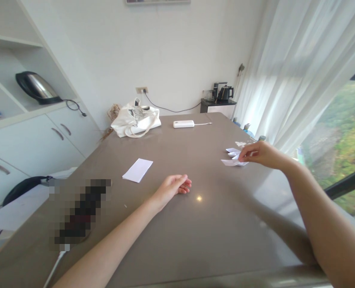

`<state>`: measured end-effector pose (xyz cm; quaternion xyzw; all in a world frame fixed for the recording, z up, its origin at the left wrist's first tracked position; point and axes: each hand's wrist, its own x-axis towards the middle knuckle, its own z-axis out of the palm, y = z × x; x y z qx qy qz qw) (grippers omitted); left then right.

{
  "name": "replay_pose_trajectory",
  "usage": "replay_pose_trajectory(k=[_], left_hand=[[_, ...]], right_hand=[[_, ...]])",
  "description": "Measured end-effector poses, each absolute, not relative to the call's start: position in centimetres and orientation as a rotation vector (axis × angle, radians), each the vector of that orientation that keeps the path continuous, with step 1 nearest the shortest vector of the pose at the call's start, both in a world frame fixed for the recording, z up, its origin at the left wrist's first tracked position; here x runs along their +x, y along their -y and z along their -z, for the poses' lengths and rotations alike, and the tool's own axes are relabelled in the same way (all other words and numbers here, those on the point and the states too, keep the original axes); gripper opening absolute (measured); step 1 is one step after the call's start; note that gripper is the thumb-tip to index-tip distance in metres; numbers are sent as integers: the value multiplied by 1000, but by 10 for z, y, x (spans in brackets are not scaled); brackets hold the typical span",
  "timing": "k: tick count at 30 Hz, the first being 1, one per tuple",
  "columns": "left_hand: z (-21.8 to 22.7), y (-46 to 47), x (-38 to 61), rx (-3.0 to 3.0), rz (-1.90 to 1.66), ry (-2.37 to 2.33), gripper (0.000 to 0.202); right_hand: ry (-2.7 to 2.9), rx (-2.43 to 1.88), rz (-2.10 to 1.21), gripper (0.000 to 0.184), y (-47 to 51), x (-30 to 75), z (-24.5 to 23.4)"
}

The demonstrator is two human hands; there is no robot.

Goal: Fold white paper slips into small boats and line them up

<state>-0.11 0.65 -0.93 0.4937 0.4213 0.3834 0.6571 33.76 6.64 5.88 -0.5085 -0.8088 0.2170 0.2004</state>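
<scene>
My right hand (257, 153) is at the far right of the table, thumb and fingertips pinched on a piece of folded white paper (231, 162). Right behind it lies another folded white paper shape (233, 152), its points sticking up. My left hand (175, 185) rests on its side near the middle of the table, fingers loosely curled and holding nothing. To its left is a small stack of white paper sheets (137, 170), lying flat and apart from the hand.
On the brown table (177, 224), a white bag (137, 120) and a white power bank (183, 124) with a short cable stand at the back. A blurred dark object (83, 212) with a white cable lies at left. Paper scraps (241, 144) lie near the right edge, beside the curtain (288, 72).
</scene>
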Motion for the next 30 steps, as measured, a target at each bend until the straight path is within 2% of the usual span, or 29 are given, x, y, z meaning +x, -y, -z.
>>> replay_pose_trajectory(k=[5, 19, 30], left_hand=[[9, -6, -2, 1135, -853, -951, 41], [6, -6, 0, 1109, -848, -941, 40], [7, -7, -1, 1114, -833, -952, 40]], right_hand=[[2219, -1544, -915, 30, -80, 396, -44], [2230, -1698, -937, 30, -88, 408, -27], [2168, -1717, -1003, 40, -85, 398, -30]])
